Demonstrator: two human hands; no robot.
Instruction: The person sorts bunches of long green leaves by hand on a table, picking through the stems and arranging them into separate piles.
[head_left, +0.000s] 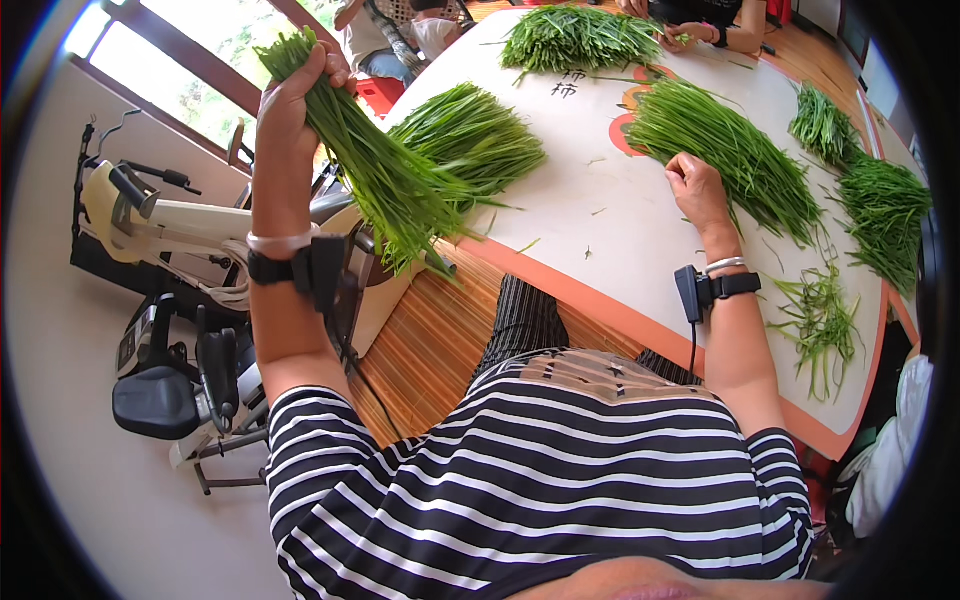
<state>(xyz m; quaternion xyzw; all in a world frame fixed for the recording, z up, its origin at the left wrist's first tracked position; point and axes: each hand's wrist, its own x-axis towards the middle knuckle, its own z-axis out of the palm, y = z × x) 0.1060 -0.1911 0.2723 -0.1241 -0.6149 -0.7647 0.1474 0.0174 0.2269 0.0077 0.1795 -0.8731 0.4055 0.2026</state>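
Observation:
My left hand (296, 97) is raised at the upper left, gripping a thick bunch of long green leaves, likely garlic chives (375, 172), near one end. The leaves fan downward to the right, past the edge of the white table (570, 210). Just behind them, another chive pile (472, 142) lies on the tabletop. My right hand (696, 193) is over the table with its fingers curled in, and nothing shows in them. It is close to the near side of a large chive pile (720, 154). Loose pale leaf scraps (821, 322) lie right of my right forearm.
At the far side a person's hands (686, 34) work by another chive heap (581, 37). More bundles (881, 210) lie at the right. An exercise machine (187, 300) stands left, near the window. A cable (367, 390) hangs from my left wrist strap.

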